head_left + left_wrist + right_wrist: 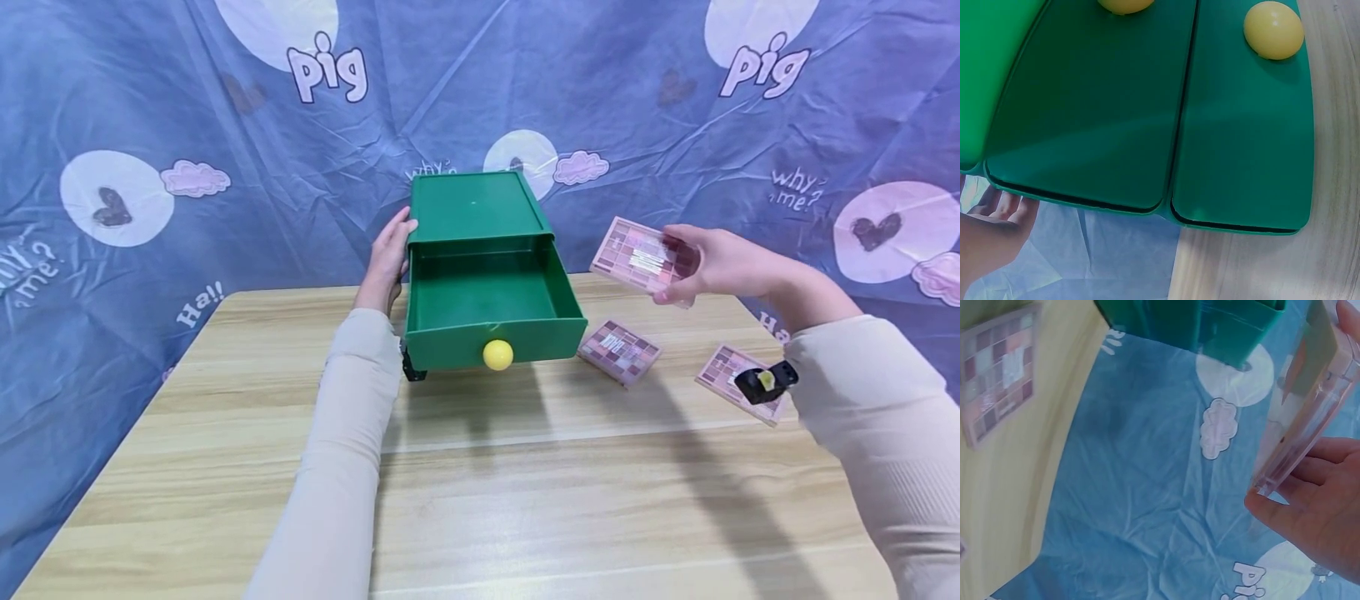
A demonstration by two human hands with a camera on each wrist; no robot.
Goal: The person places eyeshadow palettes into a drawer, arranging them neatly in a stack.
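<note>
A green drawer cabinet (478, 204) stands at the back of the table, its top drawer (450, 346) pulled out. No contents show inside that drawer, and a round yellow knob (498, 355) sits on its front. My left hand (386, 254) rests against the cabinet's left side near the top. In the left wrist view, two lower drawer fronts (1091, 119) are closed. To the right of the cabinet, my right hand (716, 260) holds a pink eyeshadow palette (637, 257) in the air, thumb below and fingers above. The right wrist view shows this palette (1310, 406) edge-on.
Two similar palettes lie on the wooden table (480, 517): one palette (619, 353) close to the cabinet's right, another palette (727, 379) further right, partly covered by the wrist camera (767, 382). A blue printed cloth (450, 92) hangs behind the table.
</note>
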